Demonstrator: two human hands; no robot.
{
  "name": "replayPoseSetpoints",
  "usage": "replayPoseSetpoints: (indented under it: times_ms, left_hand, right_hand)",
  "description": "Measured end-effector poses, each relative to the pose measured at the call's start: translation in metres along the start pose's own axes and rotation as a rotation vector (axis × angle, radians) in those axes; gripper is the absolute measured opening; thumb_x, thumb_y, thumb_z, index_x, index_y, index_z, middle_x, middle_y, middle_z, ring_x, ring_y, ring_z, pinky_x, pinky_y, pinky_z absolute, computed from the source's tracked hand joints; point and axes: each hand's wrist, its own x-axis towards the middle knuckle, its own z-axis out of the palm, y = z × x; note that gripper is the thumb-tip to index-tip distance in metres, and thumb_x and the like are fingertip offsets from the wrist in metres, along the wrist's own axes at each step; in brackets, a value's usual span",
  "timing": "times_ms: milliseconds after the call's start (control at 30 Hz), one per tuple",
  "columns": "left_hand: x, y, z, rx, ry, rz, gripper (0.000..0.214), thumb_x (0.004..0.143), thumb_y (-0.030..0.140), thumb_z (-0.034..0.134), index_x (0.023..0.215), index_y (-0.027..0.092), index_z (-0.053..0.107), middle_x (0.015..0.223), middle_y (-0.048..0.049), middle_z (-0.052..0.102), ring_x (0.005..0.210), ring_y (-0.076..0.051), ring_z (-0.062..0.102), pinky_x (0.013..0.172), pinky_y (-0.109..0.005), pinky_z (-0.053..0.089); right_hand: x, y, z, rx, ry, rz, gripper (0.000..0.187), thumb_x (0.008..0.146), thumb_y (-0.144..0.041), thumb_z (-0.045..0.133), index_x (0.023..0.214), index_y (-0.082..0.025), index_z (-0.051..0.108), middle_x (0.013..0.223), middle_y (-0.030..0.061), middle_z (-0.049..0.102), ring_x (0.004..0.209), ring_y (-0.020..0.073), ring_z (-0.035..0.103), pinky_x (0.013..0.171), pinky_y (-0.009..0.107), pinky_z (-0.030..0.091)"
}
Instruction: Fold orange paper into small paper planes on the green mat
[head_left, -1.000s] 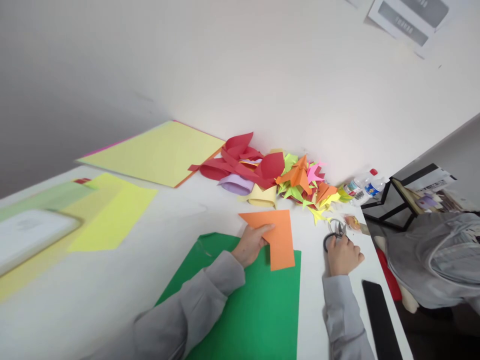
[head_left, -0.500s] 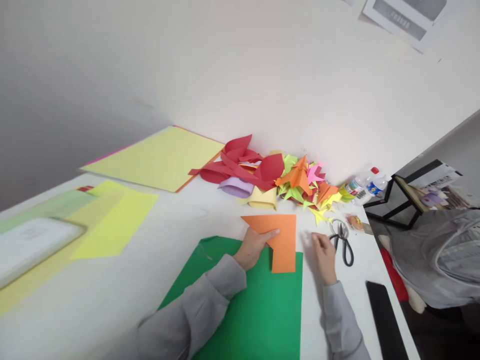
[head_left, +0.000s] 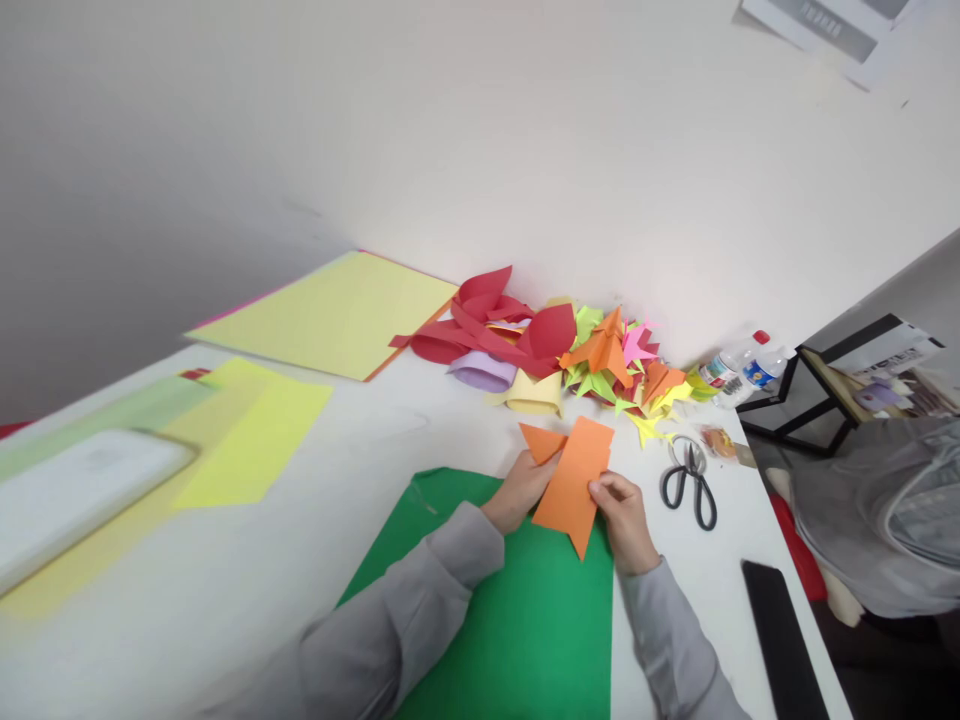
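Note:
An orange sheet of paper [head_left: 574, 478], partly folded, is held up over the far edge of a green sheet [head_left: 517, 620] on the white table [head_left: 315, 560]. My left hand [head_left: 520, 492] pinches its left edge. The fingers of my right hand [head_left: 624, 512] are closed on its right edge. Black scissors [head_left: 690, 482] lie untouched just right of my right hand.
A heap of folded coloured paper shapes [head_left: 570, 360] sits against the wall. Yellow sheets [head_left: 330, 315] lie far left, with a blurred white object [head_left: 75, 490] at the left edge. A plastic bottle [head_left: 742, 365] lies at the table's far right corner and a black phone [head_left: 784, 640] near the right edge.
My right hand left the scissors on the table, moved left and took hold of the orange paper. The paper has been lifted and turned.

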Motion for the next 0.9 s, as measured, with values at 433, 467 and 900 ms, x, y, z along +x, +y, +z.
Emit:
replayPoseSetpoints:
  times_ms: [433,467,900]
  left_hand:
    - [0.006,0.004,-0.009,0.196,0.019,0.117,0.056,0.045,0.022,0.085,0.095,0.013,0.062,0.071,-0.003,0.07,0.069,-0.02,0.068,0.069,-0.033,0.054]
    - [0.006,0.007,-0.01,0.194,0.073,0.139,0.055,0.045,0.023,0.085,0.094,0.013,0.063,0.071,-0.0037,0.07,0.069,-0.021,0.068,0.069,-0.034,0.054]
    - [-0.051,0.113,-0.125,0.983,0.834,0.233,0.032,0.061,0.029,0.065,0.09,0.015,0.068,0.081,-0.0065,0.071,0.08,-0.024,0.063,0.071,-0.031,0.048]
  right_hand:
    - [0.002,0.008,-0.01,-0.231,0.268,-0.183,0.029,0.074,-0.045,0.069,0.077,-0.017,0.076,0.079,0.0062,0.074,0.076,0.0207,0.064,0.074,0.035,0.05]
    - [0.004,0.01,-0.012,-0.225,0.302,-0.197,0.029,0.073,-0.045,0.07,0.079,-0.017,0.076,0.081,0.0067,0.075,0.079,0.0212,0.065,0.077,0.036,0.05]
    - [0.01,0.027,-0.026,-0.117,0.34,-0.2,0.031,0.068,-0.042,0.074,0.085,-0.015,0.074,0.084,0.0086,0.074,0.075,0.0198,0.063,0.073,0.036,0.05]
